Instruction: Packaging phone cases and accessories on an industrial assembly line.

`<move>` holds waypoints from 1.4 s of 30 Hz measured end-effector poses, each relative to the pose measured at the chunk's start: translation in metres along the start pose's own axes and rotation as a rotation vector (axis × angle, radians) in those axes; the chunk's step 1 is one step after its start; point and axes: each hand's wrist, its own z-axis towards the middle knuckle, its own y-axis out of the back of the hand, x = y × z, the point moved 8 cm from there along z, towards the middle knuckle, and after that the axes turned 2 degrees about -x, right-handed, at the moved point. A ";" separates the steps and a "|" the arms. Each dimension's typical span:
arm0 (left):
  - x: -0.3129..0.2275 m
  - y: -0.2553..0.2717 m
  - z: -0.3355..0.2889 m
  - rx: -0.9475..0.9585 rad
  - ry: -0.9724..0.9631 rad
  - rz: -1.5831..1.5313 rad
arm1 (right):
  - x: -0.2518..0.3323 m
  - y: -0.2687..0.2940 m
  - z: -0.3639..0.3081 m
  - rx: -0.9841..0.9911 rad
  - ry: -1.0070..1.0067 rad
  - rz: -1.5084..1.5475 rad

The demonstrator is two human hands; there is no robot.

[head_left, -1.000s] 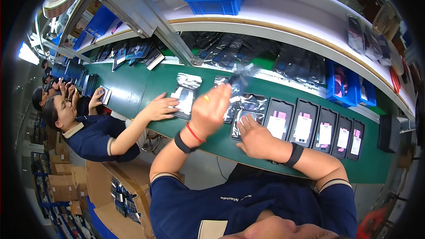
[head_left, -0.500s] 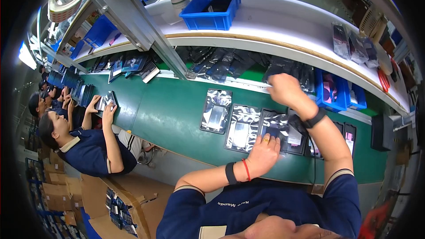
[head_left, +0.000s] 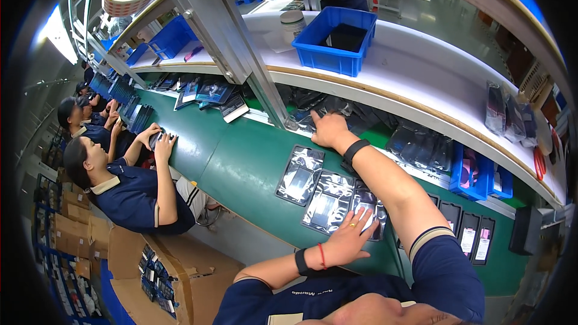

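My left hand [head_left: 346,241] lies with fingers spread on a black tray-like pack [head_left: 368,201] covered in shiny clear film. To its left on the green bench are two similar packs, a middle one [head_left: 328,201] and a leftmost one [head_left: 300,174], each with a lighter rectangle inside. My right hand [head_left: 330,130] stretches across to a pile of black items in clear bags [head_left: 352,113] beneath the shelf. Its index finger and thumb are apart at the pile's edge, and the other fingers are partly hidden. My right forearm covers part of the row of packs.
Narrow black trays with pink and white pieces [head_left: 468,233] lie at the right. Blue bins [head_left: 468,171] and more bagged items [head_left: 419,146] line the bench's back. A blue bin [head_left: 334,45] stands on the shelf [head_left: 415,78]. A co-worker [head_left: 132,192] sits left, near an open carton [head_left: 198,283].
My right hand has moved left along the bagged items, away from the blue bins. My left hand stays by the packs, its fingers now more spread. The whole view has shifted.
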 end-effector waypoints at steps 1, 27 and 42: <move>0.003 0.004 -0.002 0.034 -0.040 -0.048 | 0.003 -0.011 0.004 -0.014 0.044 -0.108; 0.084 0.144 0.066 -0.497 0.020 0.076 | -0.103 0.154 -0.266 -0.642 0.219 0.117; -0.093 -0.046 0.090 0.203 -0.103 0.204 | -0.138 0.063 -0.454 -0.087 -0.012 -0.059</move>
